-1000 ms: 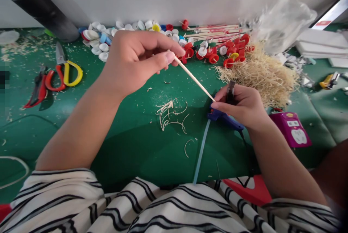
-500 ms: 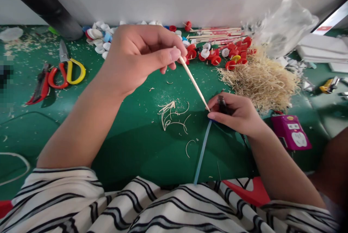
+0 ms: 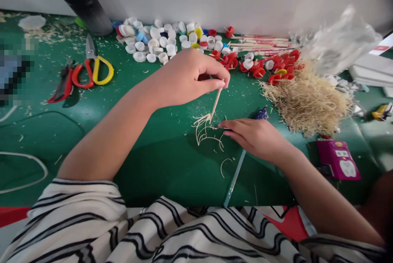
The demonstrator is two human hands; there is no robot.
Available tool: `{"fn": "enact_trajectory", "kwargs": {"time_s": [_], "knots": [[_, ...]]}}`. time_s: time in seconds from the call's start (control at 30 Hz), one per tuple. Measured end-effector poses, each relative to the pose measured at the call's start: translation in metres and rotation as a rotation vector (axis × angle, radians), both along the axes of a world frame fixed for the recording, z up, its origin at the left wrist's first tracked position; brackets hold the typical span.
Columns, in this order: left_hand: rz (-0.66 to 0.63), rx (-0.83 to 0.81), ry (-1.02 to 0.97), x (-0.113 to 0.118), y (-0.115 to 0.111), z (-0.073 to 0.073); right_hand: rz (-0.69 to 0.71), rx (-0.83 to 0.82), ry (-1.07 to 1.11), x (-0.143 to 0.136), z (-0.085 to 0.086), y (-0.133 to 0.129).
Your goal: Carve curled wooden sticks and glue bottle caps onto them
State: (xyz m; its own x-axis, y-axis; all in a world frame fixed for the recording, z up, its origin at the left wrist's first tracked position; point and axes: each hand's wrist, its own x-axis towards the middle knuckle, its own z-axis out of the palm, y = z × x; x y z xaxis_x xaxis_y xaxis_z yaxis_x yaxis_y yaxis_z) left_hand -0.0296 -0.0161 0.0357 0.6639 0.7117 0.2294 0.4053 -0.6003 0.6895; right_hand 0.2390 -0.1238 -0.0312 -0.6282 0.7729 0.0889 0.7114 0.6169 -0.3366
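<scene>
Left hand (image 3: 196, 77) pinching pale stick (image 3: 216, 100); right hand (image 3: 258, 135) gripping thin dark object (image 3: 226, 128), mostly hidden. I see stick swung clear of right fingers, lower end now at curled strands (image 3: 202, 120) on green table (image 3: 153, 169); two-handed work looks paused.

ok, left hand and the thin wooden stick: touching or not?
Touching. The head view shows the left hand pinching the thin wooden stick at its upper end.
</scene>
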Motion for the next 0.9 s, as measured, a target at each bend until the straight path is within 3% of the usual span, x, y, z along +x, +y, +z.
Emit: {"fn": "enact_trajectory", "kwargs": {"time_s": [0.23, 0.37, 0.9], "knots": [[-0.021, 0.004, -0.07, 0.002, 0.004, -0.01, -0.252, 0.099, -0.307, -0.026, 0.027, 0.026], [0.001, 0.023, -0.136, 0.008, 0.007, -0.02, -0.352, 0.08, -0.379, -0.038, 0.033, 0.04], [0.036, 0.019, -0.201, 0.02, 0.013, -0.036, -0.425, -0.143, -0.057, -0.04, 0.013, 0.043]]}}
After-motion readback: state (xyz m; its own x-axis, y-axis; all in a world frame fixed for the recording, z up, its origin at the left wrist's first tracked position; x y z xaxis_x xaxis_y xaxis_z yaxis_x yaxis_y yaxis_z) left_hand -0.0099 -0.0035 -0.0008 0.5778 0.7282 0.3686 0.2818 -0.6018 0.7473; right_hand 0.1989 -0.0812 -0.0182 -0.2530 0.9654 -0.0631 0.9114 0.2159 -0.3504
